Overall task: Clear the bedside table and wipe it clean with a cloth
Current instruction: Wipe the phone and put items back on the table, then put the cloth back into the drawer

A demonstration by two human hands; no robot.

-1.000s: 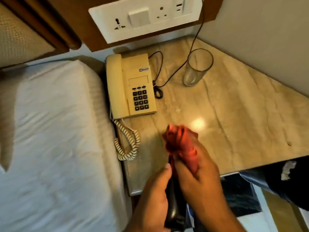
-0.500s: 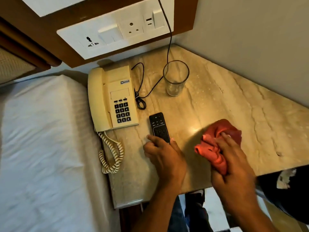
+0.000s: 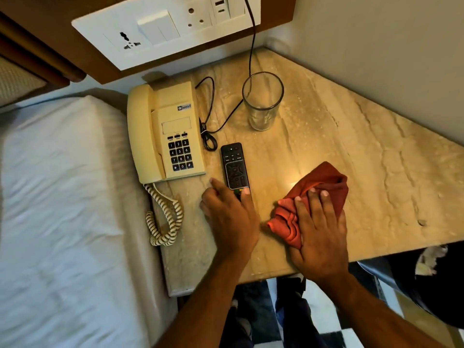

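The beige marble bedside table (image 3: 351,151) carries a black remote control (image 3: 234,164), lying flat beside the telephone. My left hand (image 3: 229,217) covers the remote's near end, with thumb and fingers closed around it. To its right, my right hand (image 3: 319,234) presses a crumpled red cloth (image 3: 324,179) onto the tabletop near the front edge, fingers spread over the cloth.
A cream telephone (image 3: 173,136) with a coiled cord (image 3: 165,219) sits at the table's left edge, against the white bed (image 3: 62,209). An empty drinking glass (image 3: 262,101) stands at the back. A black cable (image 3: 251,46) runs down from the wall socket panel (image 3: 160,31).
A second ago both hands held the remote and cloth together at the table's front edge. The remote now lies on the table and the cloth has moved right onto the marble.
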